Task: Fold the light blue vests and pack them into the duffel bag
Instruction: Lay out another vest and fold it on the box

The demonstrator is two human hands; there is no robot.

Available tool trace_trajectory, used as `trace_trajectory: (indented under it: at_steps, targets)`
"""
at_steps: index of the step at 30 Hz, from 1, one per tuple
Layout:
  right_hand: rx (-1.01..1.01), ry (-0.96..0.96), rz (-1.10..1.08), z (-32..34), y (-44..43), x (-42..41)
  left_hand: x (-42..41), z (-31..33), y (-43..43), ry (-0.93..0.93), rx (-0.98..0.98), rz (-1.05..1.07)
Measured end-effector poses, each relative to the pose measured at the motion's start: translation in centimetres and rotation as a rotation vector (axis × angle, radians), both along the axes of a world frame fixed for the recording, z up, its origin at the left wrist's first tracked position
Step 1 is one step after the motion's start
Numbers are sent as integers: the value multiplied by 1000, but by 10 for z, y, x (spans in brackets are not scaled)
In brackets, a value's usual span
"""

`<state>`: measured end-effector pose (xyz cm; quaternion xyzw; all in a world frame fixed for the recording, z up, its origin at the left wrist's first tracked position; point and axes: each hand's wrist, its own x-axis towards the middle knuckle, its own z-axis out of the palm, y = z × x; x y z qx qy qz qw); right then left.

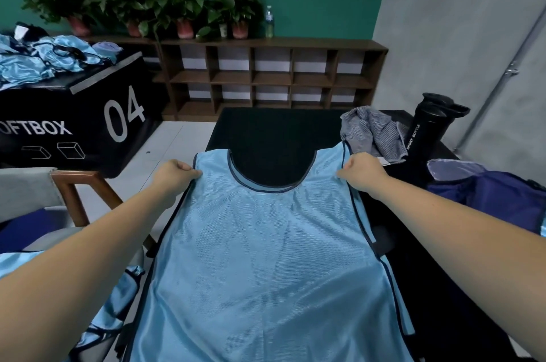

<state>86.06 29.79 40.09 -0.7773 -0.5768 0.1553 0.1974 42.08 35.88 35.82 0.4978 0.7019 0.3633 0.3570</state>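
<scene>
A: The light blue mesh vest (266, 243)?
B: Flat on the black bench (266, 131); left hand (177, 173) and right hand (364, 172) pinch its shoulders. Navy fabric duffel bag (490, 193) right, grey striped cloth (373, 132) and black sport bottle (428, 128) beyond.

Bare black desk (266, 131) lies open beyond the spread vest (266, 243); a crumpled grey cloth (372, 132), black sport bottle (425, 128) and navy duffel bag (502, 196) crowd its right side.
</scene>
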Motion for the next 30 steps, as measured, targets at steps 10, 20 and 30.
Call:
trace_trajectory:
  at_steps: [10,20,30]
  targets:
    - [42,29,-67,6,10,30,-9,-4,29,70,-13,-33]
    - [194,-315,75,19,43,23,12,24,54,460,177,-247]
    - [4,-508,321,21,81,23,30,26,79,659,130,-383]
